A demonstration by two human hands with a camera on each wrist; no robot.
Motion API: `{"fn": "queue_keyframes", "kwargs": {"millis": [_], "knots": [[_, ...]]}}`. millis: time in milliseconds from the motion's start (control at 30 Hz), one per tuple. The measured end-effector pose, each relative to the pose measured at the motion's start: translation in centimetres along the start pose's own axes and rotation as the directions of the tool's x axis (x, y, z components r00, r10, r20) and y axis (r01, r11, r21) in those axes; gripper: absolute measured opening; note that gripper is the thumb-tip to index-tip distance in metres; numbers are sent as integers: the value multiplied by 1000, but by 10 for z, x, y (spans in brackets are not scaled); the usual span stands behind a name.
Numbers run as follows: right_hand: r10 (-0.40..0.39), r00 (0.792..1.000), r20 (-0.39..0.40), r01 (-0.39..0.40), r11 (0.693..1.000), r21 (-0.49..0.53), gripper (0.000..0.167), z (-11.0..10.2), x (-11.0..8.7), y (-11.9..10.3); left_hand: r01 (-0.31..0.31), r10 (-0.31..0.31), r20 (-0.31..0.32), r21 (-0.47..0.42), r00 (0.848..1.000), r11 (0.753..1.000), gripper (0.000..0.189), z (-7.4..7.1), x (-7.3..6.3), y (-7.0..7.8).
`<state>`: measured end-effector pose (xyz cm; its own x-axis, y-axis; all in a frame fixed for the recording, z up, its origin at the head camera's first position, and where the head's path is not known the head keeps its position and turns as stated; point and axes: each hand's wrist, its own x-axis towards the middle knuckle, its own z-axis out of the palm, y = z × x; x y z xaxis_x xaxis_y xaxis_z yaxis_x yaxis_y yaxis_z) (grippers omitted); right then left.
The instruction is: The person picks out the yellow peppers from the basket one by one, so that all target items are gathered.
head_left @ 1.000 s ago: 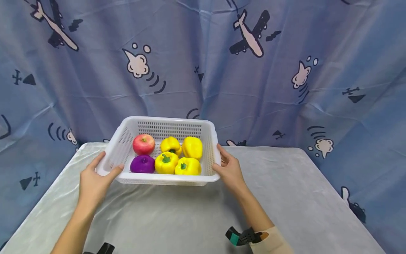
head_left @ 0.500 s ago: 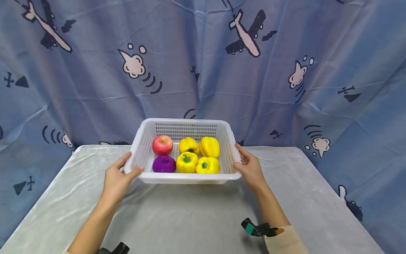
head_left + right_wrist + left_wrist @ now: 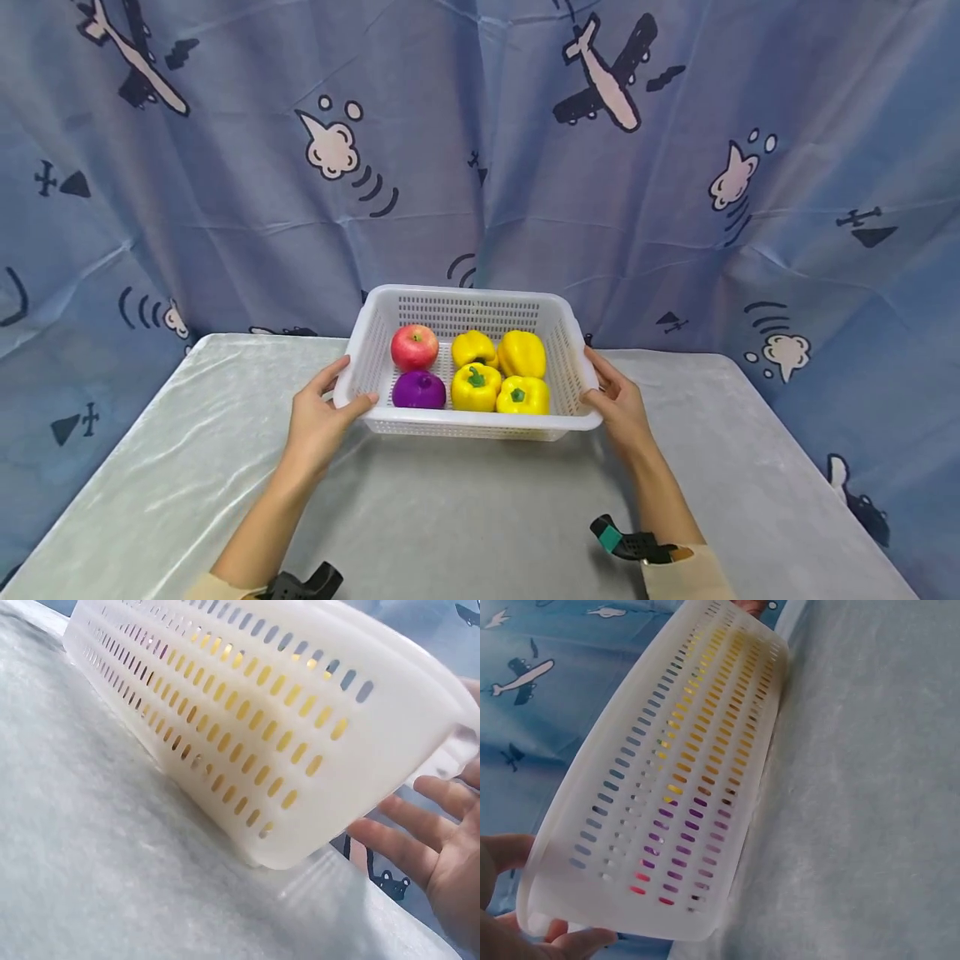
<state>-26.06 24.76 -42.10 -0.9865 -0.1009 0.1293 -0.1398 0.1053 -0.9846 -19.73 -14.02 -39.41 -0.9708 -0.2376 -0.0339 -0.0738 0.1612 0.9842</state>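
A white plastic basket (image 3: 468,423) with slotted walls is near the far side of the table. My left hand (image 3: 318,421) grips its left end, thumb over the rim and fingers at the outer side. At the other end, my right hand (image 3: 621,408) holds the rim, and the right wrist view shows those fingers (image 3: 401,851) reaching beneath it. Inside lie a red apple (image 3: 414,347), a round purple onion-like vegetable (image 3: 418,390) and several yellow bell peppers (image 3: 476,387). The basket's base is at or just above the cloth; I cannot tell whether it touches.
A pale grey cloth (image 3: 480,508) covers the table. Behind it hangs a blue curtain (image 3: 420,125) printed with planes and clouds. Black bands with camera mounts (image 3: 633,543) sit at both wrists.
Both hands have carried the basket to the right, mostly in the first half second and more slowly since. Its contents keep their places, and the head view has shifted slightly.
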Motion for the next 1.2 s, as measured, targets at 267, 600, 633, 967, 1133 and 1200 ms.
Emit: {"fn": "queue_keyframes", "kwargs": {"millis": [267, 600, 633, 967, 1133, 1200], "knots": [[-58, 998, -21, 58, 998, 23, 64, 4, 5, 9, -112, 97, 66, 275, 993, 955, 80, -9, 5, 9], [-73, 997, 19, 70, 993, 96, 61, -1, 4, 16, -377, 317, 224, 323, 921, 868, 56, 32, 13, 44], [-80, 997, 21, 77, 992, 103, 60, -2, 4, 17, -392, 321, 252, 327, 913, 860, 55, 38, 13, 47], [-64, 997, 51, 57, 989, 133, 58, -5, -2, 24, -448, 241, 489, 367, 839, 815, 50, 87, 24, 46], [-28, 1000, 4, 27, 991, 133, 59, -6, -4, 20, -487, 252, 534, 361, 807, 796, 51, 103, 34, 39], [-17, 1000, 3, 17, 990, 141, 59, -5, -3, 19, -500, 257, 539, 371, 802, 782, 53, 105, 37, 37]]}}
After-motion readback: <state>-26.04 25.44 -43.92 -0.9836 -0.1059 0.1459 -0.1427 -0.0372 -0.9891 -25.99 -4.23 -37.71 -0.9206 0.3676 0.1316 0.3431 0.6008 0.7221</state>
